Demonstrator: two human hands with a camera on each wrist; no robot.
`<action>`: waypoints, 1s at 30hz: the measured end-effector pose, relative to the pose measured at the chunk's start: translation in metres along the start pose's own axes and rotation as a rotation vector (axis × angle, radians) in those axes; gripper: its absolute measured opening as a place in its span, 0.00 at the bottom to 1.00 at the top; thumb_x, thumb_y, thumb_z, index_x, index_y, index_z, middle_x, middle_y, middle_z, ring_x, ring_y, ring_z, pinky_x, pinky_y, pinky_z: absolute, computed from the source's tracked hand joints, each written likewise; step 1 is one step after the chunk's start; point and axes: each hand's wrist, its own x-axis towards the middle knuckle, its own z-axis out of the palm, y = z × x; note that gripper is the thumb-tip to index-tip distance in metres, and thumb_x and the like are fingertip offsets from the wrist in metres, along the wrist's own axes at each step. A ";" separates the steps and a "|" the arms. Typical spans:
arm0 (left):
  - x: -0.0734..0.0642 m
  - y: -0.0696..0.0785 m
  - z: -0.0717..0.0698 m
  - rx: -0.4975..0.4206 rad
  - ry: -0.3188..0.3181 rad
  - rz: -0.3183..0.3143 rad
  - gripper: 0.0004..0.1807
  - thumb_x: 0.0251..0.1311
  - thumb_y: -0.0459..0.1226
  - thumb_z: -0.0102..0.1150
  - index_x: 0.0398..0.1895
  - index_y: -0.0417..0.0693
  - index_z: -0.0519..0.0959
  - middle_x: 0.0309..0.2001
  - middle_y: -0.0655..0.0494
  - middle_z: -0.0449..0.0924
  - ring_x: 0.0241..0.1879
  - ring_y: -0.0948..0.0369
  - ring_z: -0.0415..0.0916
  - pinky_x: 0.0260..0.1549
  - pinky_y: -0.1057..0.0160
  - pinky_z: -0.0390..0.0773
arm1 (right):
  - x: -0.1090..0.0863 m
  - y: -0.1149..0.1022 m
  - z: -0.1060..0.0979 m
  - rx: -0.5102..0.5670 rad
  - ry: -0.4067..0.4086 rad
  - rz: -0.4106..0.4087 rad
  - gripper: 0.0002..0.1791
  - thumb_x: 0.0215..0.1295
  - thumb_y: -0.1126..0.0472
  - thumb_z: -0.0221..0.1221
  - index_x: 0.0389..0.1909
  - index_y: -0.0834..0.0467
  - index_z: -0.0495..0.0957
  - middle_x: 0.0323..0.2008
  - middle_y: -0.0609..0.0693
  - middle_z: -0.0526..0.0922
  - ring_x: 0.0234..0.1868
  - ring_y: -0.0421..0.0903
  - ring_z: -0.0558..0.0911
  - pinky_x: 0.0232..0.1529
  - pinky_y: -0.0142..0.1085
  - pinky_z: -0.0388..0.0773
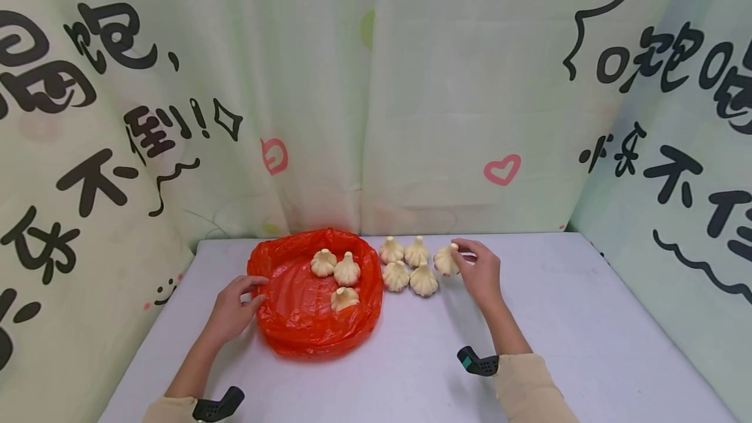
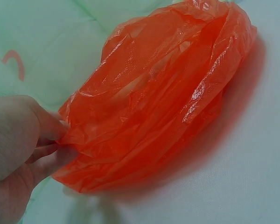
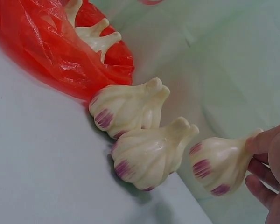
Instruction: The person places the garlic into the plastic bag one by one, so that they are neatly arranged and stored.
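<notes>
A red plastic bag (image 1: 276, 338) lies spread on the table with its mouth wide, three garlic bulbs (image 1: 347, 269) inside it. My left hand (image 1: 232, 312) pinches the bag's left rim between thumb and fingers, seen close up in the left wrist view. With thumb and fingers, my right hand (image 1: 482, 273) holds a garlic bulb (image 3: 220, 164) by its stem. That bulb has purple streaks at its base and is just right of the others. Several more garlic bulbs (image 1: 424, 281) stand in two rows between the bag and my right hand.
The pale table (image 1: 388, 384) ends at a back edge right behind the bulbs. Beyond it hangs a light green curtain (image 1: 435, 116) with black characters and pink hearts, and similar cloth walls close off both sides. A black wrist device (image 1: 478, 363) sits at each sleeve.
</notes>
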 end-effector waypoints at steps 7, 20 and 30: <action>0.000 0.000 0.001 0.000 -0.004 -0.009 0.19 0.63 0.29 0.57 0.58 0.45 0.74 0.54 0.44 0.73 0.54 0.47 0.72 0.50 0.49 0.82 | 0.000 -0.007 -0.001 -0.015 0.009 -0.017 0.13 0.61 0.69 0.63 0.47 0.63 0.82 0.45 0.60 0.85 0.46 0.54 0.83 0.47 0.43 0.83; 0.001 -0.001 0.001 0.010 -0.003 -0.007 0.19 0.63 0.30 0.57 0.58 0.45 0.74 0.54 0.44 0.74 0.54 0.47 0.73 0.50 0.48 0.82 | 0.003 -0.020 -0.002 0.028 0.041 -0.114 0.11 0.59 0.70 0.63 0.44 0.65 0.83 0.40 0.60 0.86 0.42 0.54 0.84 0.40 0.15 0.76; 0.000 0.000 0.001 0.012 -0.004 -0.004 0.19 0.63 0.30 0.57 0.58 0.45 0.74 0.54 0.43 0.74 0.54 0.47 0.72 0.51 0.48 0.82 | 0.002 -0.028 0.001 0.077 0.021 -0.138 0.11 0.59 0.71 0.63 0.43 0.64 0.83 0.40 0.60 0.85 0.42 0.53 0.84 0.41 0.20 0.79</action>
